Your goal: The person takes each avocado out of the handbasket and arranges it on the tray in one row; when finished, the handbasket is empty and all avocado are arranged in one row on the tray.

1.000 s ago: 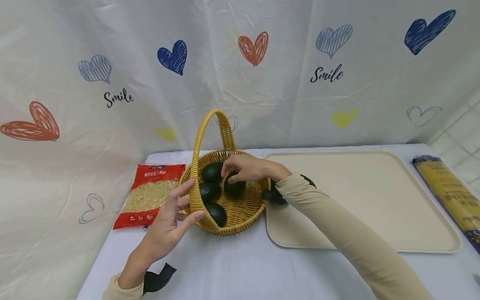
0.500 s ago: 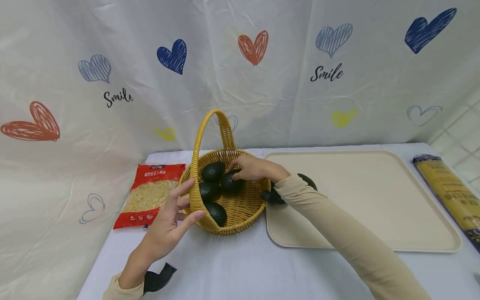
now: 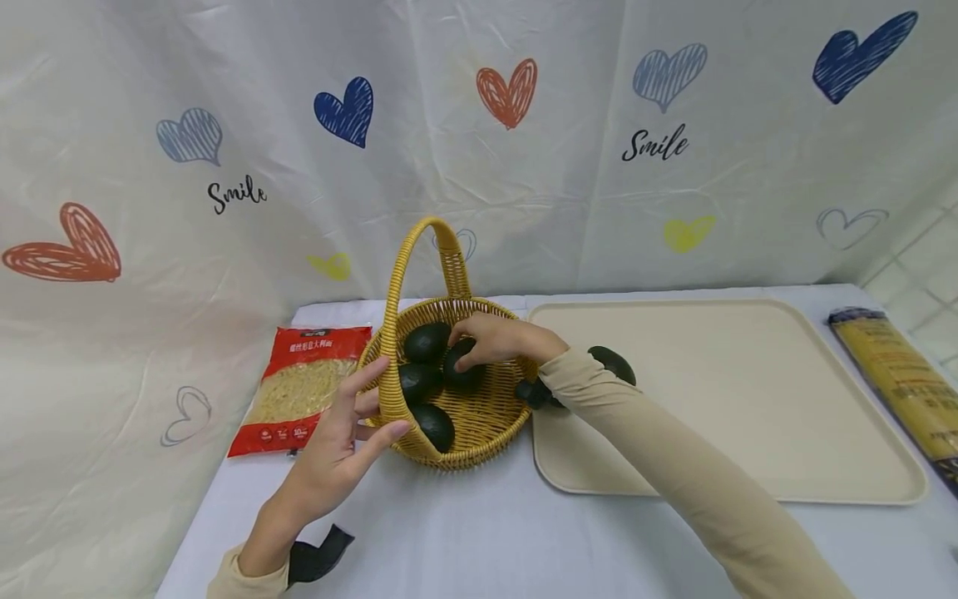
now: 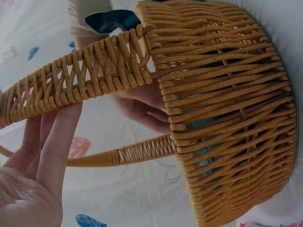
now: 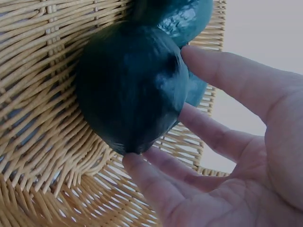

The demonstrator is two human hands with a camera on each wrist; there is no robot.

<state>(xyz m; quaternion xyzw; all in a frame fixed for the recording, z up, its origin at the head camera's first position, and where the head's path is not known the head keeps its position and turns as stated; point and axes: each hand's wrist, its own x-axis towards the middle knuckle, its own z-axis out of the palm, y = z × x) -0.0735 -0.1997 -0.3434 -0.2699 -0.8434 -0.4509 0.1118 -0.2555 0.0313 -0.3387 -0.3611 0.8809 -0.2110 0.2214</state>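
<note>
White cloth printed with hearts and the word "Smile" hangs as a backdrop behind my table, which is covered in a pale cloth. Near its middle sits a yellow wicker basket, with a cream tray just beside it at 3 o'clock and a red pasta packet at 9 o'clock. Past the tray, also towards 3 o'clock, lies a yellow packet.

My left hand is at the basket's 8 o'clock, fingers spread and fairly straight, touching the handle without wrapping it. My right hand reaches over the rim, its fingers curved, pinching a dark avocado near the middle of the basket.

Three others share the basket: the upper avocado at 11 o'clock, the middle avocado at 9 and the lower avocado at 7. One more, the tray avocado, shows on the tray towards 10 o'clock, partly behind my sleeve. I'd judge the work partway along: four avocados within the basket, at least one outside; whether my sleeve hides more, I can't tell.
</note>
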